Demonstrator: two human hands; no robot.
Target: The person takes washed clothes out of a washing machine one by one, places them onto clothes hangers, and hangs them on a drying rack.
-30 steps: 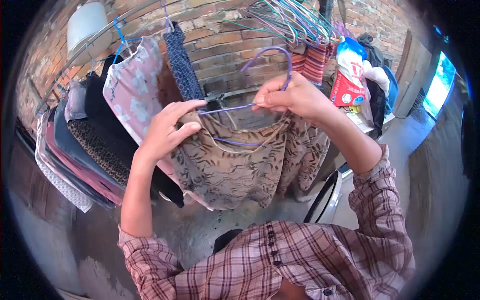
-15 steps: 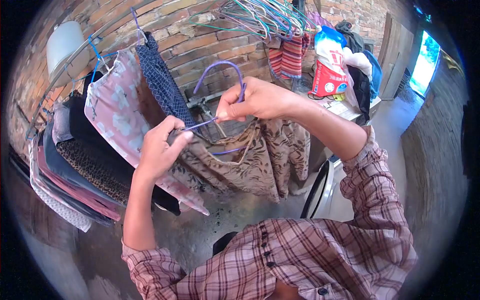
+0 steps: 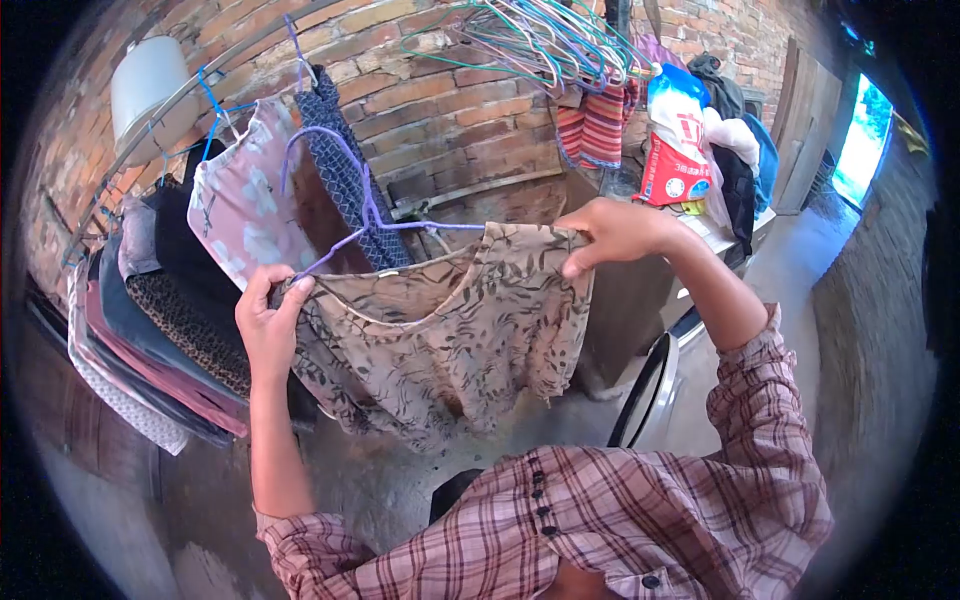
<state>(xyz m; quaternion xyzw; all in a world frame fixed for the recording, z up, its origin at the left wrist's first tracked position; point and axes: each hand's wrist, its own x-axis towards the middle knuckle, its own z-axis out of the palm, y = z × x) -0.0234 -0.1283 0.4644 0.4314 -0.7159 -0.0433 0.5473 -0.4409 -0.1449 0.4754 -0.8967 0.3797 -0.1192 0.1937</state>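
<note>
A tan blouse with a dark leaf pattern [image 3: 450, 345] hangs spread between my hands, with a purple hanger [image 3: 368, 205] inside its neckline and the hook standing up above it. My left hand [image 3: 270, 315] pinches the blouse's left shoulder at the hanger's end. At the other shoulder, my right hand [image 3: 615, 238] grips the cloth between thumb and fingers. The hanger's right end is hidden under the fabric.
Clothes hang on a rail at the left, among them a pink floral garment [image 3: 255, 190] and a dark blue patterned one [image 3: 345, 165]. Several hangers [image 3: 550, 45] bunch at the top. A red and white bag [image 3: 677, 140] stands at the right.
My right hand has let go of the hanger near its hook and moved right to the blouse's shoulder. The hanger's right arm is now inside the blouse, which is spread wider.
</note>
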